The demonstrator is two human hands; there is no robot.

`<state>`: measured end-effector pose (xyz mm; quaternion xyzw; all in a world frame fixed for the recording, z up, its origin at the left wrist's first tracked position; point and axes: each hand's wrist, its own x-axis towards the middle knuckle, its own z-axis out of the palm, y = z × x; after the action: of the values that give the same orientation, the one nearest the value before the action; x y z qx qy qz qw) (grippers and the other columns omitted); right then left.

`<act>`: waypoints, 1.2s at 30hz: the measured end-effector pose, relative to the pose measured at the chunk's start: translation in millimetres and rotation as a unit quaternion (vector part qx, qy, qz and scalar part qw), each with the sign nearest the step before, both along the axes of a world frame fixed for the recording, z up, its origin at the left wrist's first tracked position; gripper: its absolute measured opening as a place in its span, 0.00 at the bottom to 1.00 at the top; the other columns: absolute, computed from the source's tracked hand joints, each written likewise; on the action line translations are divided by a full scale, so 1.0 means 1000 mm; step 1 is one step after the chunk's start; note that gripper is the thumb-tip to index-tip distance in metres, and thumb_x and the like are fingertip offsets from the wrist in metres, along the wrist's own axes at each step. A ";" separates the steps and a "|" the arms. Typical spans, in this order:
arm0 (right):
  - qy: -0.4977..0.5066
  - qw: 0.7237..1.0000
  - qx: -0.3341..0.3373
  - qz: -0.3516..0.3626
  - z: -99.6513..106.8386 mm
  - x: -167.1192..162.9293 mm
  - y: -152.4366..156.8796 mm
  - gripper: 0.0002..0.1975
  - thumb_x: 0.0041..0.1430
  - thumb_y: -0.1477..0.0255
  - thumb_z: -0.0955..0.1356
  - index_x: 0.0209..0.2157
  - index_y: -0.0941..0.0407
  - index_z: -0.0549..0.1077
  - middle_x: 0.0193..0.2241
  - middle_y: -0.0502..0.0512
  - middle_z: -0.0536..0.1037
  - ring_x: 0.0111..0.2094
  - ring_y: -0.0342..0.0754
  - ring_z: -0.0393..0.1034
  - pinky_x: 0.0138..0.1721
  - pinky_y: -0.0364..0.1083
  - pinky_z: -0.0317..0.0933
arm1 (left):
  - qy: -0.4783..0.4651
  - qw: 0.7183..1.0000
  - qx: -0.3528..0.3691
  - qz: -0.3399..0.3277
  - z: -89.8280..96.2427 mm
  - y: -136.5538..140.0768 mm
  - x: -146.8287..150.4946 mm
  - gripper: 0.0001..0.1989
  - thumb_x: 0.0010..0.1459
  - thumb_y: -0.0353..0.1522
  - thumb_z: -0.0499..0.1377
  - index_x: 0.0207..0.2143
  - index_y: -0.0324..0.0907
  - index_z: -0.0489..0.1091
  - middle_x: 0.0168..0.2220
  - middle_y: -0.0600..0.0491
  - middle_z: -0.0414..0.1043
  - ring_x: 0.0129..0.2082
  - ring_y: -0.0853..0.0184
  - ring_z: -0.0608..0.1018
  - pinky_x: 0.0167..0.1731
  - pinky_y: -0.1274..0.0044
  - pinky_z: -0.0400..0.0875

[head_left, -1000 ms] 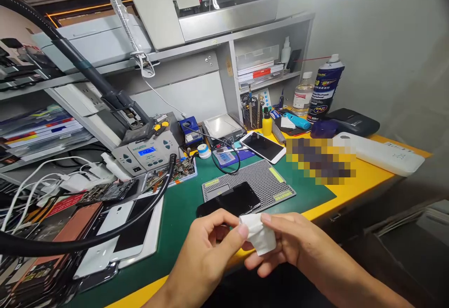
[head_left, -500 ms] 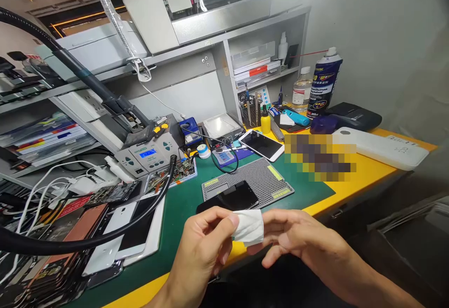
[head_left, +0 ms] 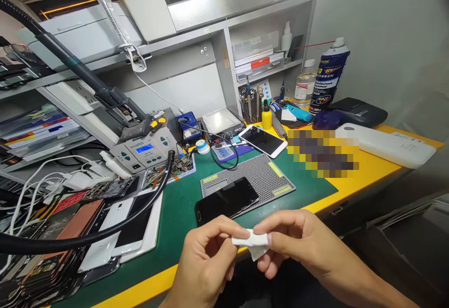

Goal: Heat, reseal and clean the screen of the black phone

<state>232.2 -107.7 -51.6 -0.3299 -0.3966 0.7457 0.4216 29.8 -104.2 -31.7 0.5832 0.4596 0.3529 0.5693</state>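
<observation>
A small white wipe [head_left: 258,251], folded and creased, is pinched between both hands above the bench's front edge. My left hand [head_left: 212,256] grips its left end between thumb and index finger. At its right end, the thumb and fingers of my right hand [head_left: 294,240] are closed on it. Just beyond my hands, a black smartphone [head_left: 228,200] lies screen up, partly on a grey perforated pad [head_left: 266,179] and partly on the green mat [head_left: 182,209].
A white phone [head_left: 263,140] lies behind the pad. To the left are a rework station [head_left: 143,151], stacked phone parts [head_left: 52,252] and a black hose [head_left: 105,242] arching low over the mat. A spray can [head_left: 329,81] stands at the back right, near a blurred patch [head_left: 322,153].
My right hand has closed on the wipe's right end, where its fingers were spread beside it. The wipe now looks folded narrower and sits slightly lower.
</observation>
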 end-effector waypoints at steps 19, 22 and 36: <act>-0.395 0.815 0.335 -0.261 -0.003 0.011 0.014 0.10 0.67 0.68 0.68 0.46 0.53 0.80 0.38 0.55 0.83 0.39 0.49 0.78 0.42 0.45 0.71 | 0.309 0.808 0.499 -0.044 0.004 0.021 -0.061 0.22 0.57 0.24 0.59 0.55 0.41 0.67 0.48 0.44 0.72 0.48 0.58 0.74 0.48 0.65 0.73; -0.515 0.631 0.523 -0.253 -0.009 0.016 0.033 0.12 0.68 0.77 0.65 0.49 0.59 0.77 0.43 0.61 0.81 0.41 0.52 0.77 0.43 0.49 0.71 | 0.445 0.777 0.438 -0.078 0.006 0.043 -0.081 0.32 0.58 0.37 0.63 0.62 0.40 0.59 0.56 0.41 0.67 0.56 0.51 0.70 0.54 0.57 0.70; -0.631 0.446 0.635 -0.019 -0.015 0.011 0.042 0.27 0.59 0.86 0.63 0.61 0.67 0.69 0.63 0.66 0.69 0.69 0.66 0.52 0.66 0.64 0.56 | 0.441 0.781 0.431 -0.101 -0.017 0.064 -0.102 0.35 0.59 0.38 0.62 0.65 0.41 0.54 0.53 0.44 0.71 0.52 0.56 0.75 0.50 0.66 0.75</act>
<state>243.0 -65.7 -66.3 -0.3571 -0.9099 -0.1359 0.1617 -71.7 -40.4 -48.7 0.9027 0.3987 0.1592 0.0263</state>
